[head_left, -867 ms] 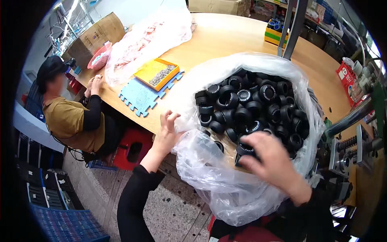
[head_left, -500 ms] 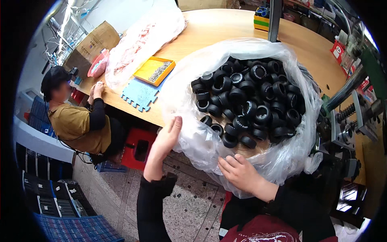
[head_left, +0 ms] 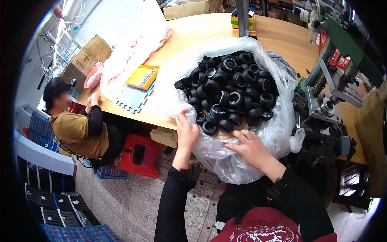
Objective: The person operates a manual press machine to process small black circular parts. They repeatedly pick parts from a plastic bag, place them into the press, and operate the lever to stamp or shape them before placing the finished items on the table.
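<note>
A big clear plastic bag [head_left: 225,159] lies wide open on the table's near edge, heaped with small black toy tyres [head_left: 236,99], many with white lettering on their sides. My left hand [head_left: 187,135] is closed on the bag's near left rim, its fingers pinching the plastic. Over the near rim, my right hand [head_left: 254,150] rests with fingers stretched apart, just short of the closest tyres. A brownish patch shows inside the bag between that hand and the tyres.
To the right stands a green machine [head_left: 322,103] with a spring and metal plates. A yellow tray [head_left: 143,76] of small metal parts sits on a blue foam mat [head_left: 135,97]. At left a co-worker [head_left: 78,117] sits at the table, near a red stool [head_left: 139,155].
My left hand has gone from open beside the bag to gripping its rim. My right hand has shifted to the near rim with fingers more spread. The view has turned slightly right.
</note>
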Available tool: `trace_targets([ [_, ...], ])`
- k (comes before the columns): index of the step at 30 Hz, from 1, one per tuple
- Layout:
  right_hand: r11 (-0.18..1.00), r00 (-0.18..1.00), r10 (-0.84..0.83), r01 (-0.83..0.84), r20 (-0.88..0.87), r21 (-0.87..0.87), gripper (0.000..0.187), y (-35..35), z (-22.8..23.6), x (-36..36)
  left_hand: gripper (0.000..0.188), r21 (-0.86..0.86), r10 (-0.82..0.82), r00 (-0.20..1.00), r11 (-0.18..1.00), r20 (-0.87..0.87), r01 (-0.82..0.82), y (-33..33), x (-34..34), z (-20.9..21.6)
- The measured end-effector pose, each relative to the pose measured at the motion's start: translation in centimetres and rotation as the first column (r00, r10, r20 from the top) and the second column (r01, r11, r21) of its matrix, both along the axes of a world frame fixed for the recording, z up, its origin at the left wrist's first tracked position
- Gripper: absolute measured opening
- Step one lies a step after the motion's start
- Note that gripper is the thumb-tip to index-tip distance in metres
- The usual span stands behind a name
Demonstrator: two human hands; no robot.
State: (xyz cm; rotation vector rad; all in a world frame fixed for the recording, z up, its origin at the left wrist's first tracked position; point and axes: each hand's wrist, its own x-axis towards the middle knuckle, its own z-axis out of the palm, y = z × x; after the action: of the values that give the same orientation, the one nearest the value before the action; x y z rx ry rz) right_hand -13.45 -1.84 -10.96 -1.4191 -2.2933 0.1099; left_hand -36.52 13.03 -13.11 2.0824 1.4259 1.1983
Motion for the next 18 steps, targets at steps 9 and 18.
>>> trace_targets([
  [9, 0.999, 0.982, -0.009, 0.016, -0.190, 0.032, 0.045, -6.2, 5.3, 3.5, 0.082, 0.087, 0.143, 0.876, 0.989, -0.461, -0.116, -4.1, -3.0, 5.4],
  [18, 0.898, 0.944, -0.177, 0.271, -0.279, 0.348, 0.025, -18.4, 13.7, 10.7, 0.069, 0.163, 0.098, 0.868, 0.986, -0.486, -0.020, -9.7, 7.5, 4.8],
])
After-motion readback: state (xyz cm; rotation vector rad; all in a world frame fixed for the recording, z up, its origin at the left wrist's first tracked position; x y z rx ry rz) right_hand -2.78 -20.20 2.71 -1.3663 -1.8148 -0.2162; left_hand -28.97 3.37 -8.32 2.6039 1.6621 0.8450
